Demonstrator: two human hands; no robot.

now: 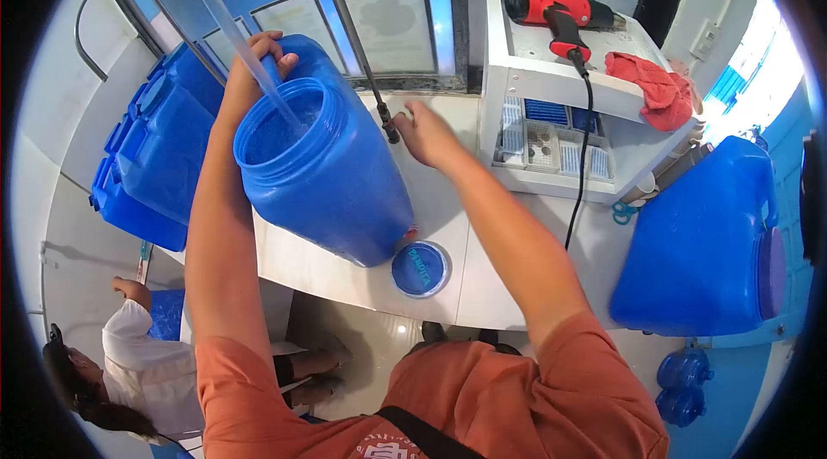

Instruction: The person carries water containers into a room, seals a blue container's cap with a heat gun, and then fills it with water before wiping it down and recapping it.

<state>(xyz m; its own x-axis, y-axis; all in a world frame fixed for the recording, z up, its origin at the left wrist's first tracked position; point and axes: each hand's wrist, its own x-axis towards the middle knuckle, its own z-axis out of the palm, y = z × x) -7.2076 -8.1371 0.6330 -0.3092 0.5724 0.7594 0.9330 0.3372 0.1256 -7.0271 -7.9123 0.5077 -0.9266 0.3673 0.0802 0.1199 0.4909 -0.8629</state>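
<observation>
A large blue water container (345, 175) stands on the white counter, its wide round mouth uncovered and tipped toward me. My left hand (269, 56) is wrapped round the handle beside the mouth. A clear hose (226, 24) runs down past that hand into the mouth, with water visible inside. To the right of the container, my right hand (424, 133) has its thumb and fingers apart, fingertips right at the lower end of a thin metal pipe (355, 33). A round blue lid (420, 269) with lettering lies near the counter's front edge.
More blue containers (159, 136) stand at left, and another lies at right (698, 235). A red heat gun (564, 11) and red cloth (652, 89) rest on a white shelf unit (586, 175); a black cord hangs down. A person (142, 356) is at lower left.
</observation>
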